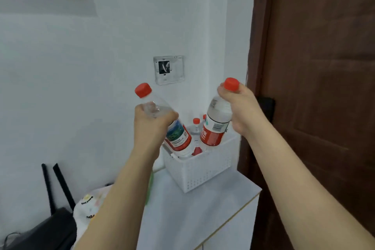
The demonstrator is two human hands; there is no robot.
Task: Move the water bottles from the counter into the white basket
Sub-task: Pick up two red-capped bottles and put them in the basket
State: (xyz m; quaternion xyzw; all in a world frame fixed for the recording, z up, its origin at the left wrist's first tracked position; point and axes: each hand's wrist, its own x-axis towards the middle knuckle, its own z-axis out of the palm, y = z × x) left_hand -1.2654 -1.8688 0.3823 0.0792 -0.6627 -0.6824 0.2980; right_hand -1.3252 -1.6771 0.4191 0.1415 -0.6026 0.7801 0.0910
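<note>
My left hand (pixel 153 121) grips the neck of a clear, red-capped water bottle (pixel 177 137) that leans left, its base inside the white basket (pixel 199 171). In my right hand (pixel 240 107) is a second red-capped bottle (pixel 215 126), gripped just under its cap, tilted, with its lower end over the basket's right side. The perforated basket stands on the white counter (pixel 203 211) against the wall. More red-capped bottles (pixel 195 126) stand inside it, partly hidden behind the two held ones.
A brown wooden door (pixel 316 87) is right of the counter. A wall socket plate (pixel 168 69) hangs above the basket. At lower left sit a black router with antennas (pixel 58 189) and a white plastic bag (pixel 89 209). Something green (pixel 150 186) shows behind my left forearm.
</note>
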